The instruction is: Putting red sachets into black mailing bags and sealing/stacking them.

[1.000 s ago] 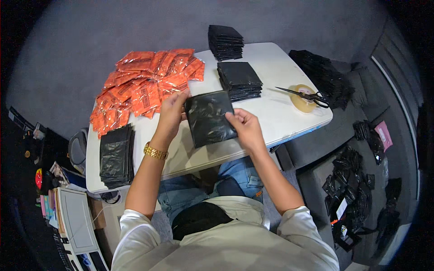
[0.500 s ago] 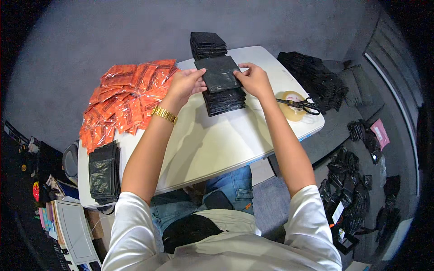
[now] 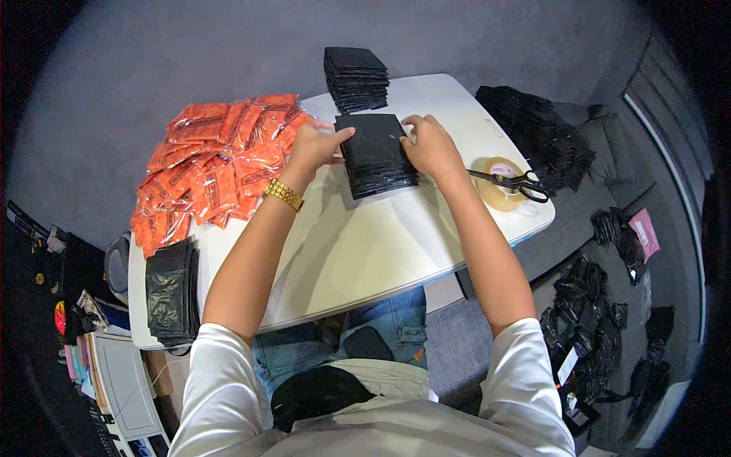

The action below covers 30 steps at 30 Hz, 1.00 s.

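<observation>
A flat black plastic packet (image 3: 373, 141) lies on top of a neat stack of similar black packets (image 3: 382, 181) on the white table. At its upper left edge my left hand (image 3: 314, 146) is closed, the thumb on the packet's corner. Along its right edge my right hand (image 3: 432, 149) is closed, with bent fingers against the side. Just behind stands another stack of black packets (image 3: 356, 79). To the left of my left hand spreads a heap of orange packets in clear wrap (image 3: 209, 171).
Black bags (image 3: 170, 293) are piled at the table's (image 3: 358, 263) left corner. Black-handled scissors (image 3: 525, 183) lie across a roll of clear tape (image 3: 499, 199) at the right. More black packets (image 3: 533, 141) lie beyond the right edge, with black bags (image 3: 586, 312) lower down.
The black packet, held tilted over the near stack before, now lies level on it. Both hands came down with it and remain at its edges.
</observation>
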Available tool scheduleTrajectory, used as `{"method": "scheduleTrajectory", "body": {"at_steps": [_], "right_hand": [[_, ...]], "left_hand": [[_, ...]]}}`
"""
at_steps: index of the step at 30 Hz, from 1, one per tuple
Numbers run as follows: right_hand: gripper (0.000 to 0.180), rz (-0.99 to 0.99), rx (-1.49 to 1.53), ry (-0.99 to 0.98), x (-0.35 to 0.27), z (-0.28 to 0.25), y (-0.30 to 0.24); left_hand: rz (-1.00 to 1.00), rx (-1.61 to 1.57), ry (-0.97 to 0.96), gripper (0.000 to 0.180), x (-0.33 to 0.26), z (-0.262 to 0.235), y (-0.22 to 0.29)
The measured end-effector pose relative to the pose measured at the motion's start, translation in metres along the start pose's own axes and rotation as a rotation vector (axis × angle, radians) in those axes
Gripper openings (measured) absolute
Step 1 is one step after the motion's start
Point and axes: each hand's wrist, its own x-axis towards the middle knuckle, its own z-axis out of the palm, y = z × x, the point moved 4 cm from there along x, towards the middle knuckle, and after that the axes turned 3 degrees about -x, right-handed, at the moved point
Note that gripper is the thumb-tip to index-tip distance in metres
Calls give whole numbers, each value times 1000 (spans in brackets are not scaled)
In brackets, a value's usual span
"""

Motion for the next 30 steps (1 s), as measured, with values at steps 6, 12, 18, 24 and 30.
{"method": "scheduleTrajectory", "body": {"at_steps": [6,12,18,24,30], "right_hand": [[49,-300,82,38,20,27,-27],[59,-317,-125,-193,30,67,-29],[56,-357,-201,-144,24,78,-33],[54,-380,-230,-124,22,85,-26],[54,-326,-130,-110,17,81,-31]], "left_hand": [[910,822,152,65,-6,15,22],[512,885,-70,73,-3,40,-7],[474,835,-44,74,-7,37,-23],[526,764,10,72,-7,41,-32],[539,692,10,69,-8,38,-35]]}}
